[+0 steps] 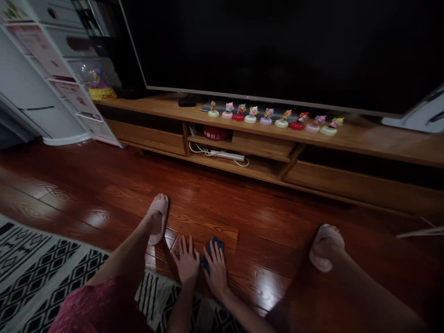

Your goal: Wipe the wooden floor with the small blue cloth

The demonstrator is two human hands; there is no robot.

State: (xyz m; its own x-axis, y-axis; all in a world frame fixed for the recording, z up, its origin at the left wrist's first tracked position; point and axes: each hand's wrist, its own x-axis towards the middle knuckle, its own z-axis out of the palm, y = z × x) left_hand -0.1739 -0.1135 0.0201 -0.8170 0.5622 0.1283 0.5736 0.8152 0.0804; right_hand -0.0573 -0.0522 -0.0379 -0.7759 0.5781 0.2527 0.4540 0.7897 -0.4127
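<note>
I sit on the floor with my legs spread, a pale slipper on each foot. My left hand [187, 262] lies flat on the dark wooden floor [263, 217], fingers stretched out and holding nothing. Right beside it my right hand [215, 269] rests with its fingers spread over a small dark blue flat object [217, 243] that lies on the floor. The hand covers most of that object; only its far corner shows.
A low wooden TV stand [350, 138] runs across the back under a large dark screen [277, 46], with a row of small toy figures [274, 118] on top. A red device [215, 133] and a power strip [227, 155] sit on its shelves. A patterned rug [38, 263] lies at lower left, white shelving [52, 78] at the far left.
</note>
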